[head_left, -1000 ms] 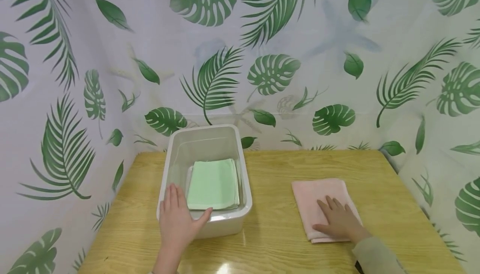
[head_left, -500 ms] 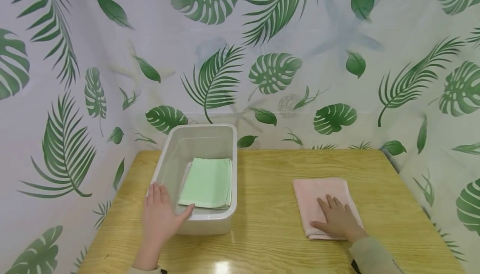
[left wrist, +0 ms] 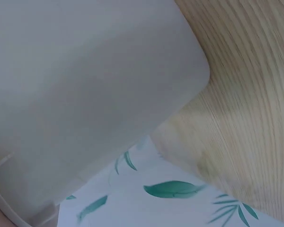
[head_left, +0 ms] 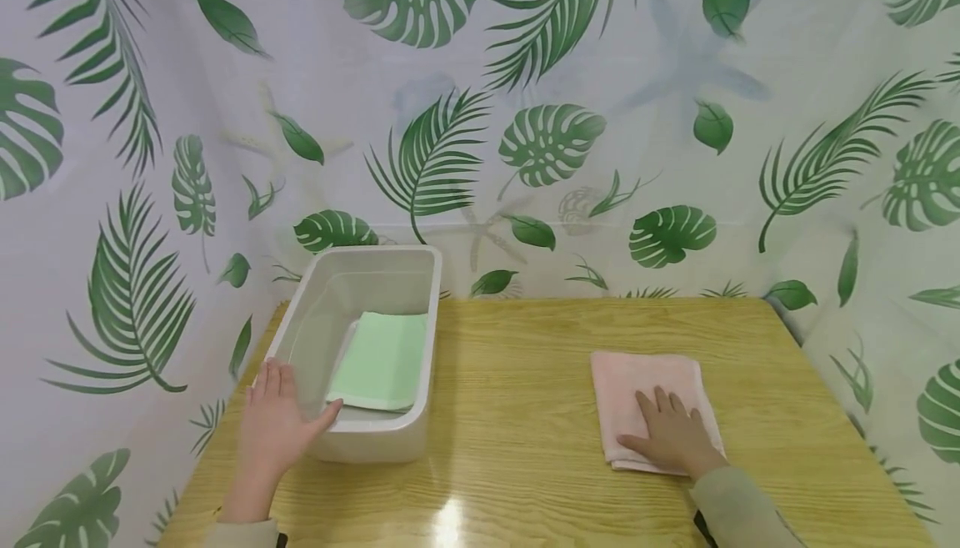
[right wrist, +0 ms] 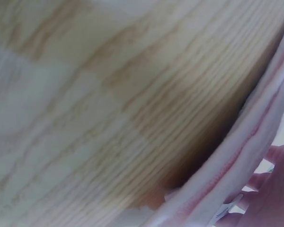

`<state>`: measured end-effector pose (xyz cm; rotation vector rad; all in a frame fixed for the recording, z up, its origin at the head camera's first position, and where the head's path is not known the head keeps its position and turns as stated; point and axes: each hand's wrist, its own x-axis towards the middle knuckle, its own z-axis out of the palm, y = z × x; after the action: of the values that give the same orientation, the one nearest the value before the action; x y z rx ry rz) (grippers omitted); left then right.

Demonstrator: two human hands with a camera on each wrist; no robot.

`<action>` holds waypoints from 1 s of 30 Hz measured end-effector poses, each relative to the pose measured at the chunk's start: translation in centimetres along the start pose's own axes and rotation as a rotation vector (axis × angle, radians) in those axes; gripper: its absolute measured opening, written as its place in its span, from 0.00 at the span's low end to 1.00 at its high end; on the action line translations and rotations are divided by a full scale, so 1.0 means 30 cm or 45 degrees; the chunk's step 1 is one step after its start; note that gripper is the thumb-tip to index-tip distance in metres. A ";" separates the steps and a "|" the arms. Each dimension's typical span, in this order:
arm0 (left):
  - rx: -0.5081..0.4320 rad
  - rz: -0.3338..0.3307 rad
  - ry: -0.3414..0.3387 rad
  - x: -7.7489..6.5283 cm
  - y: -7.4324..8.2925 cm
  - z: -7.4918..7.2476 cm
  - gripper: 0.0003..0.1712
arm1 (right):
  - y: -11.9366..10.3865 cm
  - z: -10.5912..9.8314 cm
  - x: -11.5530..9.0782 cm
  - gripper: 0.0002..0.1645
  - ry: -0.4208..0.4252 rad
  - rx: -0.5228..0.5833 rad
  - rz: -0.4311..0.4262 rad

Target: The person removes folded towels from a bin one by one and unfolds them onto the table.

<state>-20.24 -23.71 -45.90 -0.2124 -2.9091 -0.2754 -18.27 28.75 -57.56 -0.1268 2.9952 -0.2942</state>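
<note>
A light grey plastic bin (head_left: 382, 444) stands on the left of the table in the head view; its outer wall (left wrist: 99, 80) fills much of the left wrist view. Inside lies a folded green towel (head_left: 382, 356). My left hand (head_left: 277, 431) grips the bin's near left corner, fingers over the left rim and thumb over the front rim. On the right, a folded pink towel (head_left: 622, 389) lies on the table. My right hand (head_left: 671, 431) rests palm down on it, fingers spread. The right wrist view shows the towel's layered edge (right wrist: 236, 156) beside my fingers (right wrist: 260, 182).
The wooden table (head_left: 517, 414) reaches back to a white sheet (head_left: 570, 56) printed with green leaves. That sheet also hangs along both sides. The bin's far end is close to the back sheet.
The bin, with the green towel inside, has slid left across the table together with my left hand. My right hand stays on the pink towel.
</note>
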 end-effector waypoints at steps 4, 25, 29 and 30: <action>-0.008 0.006 -0.012 0.011 -0.055 -0.005 0.56 | 0.003 0.003 0.002 0.56 0.003 0.007 0.008; 0.066 0.030 -0.058 0.050 -0.266 -0.066 0.53 | 0.011 0.027 0.000 0.54 0.031 -0.021 0.001; 0.081 0.022 -0.111 0.049 -0.301 -0.072 0.53 | 0.014 0.023 -0.001 0.55 0.028 -0.017 -0.004; 0.080 0.019 -0.119 0.047 -0.309 -0.073 0.53 | 0.015 0.022 0.000 0.55 0.029 -0.020 -0.006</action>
<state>-22.69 -33.00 -45.05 -0.2435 -3.0015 -0.1760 -18.20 29.08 -58.30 -0.1326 3.0207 -0.2739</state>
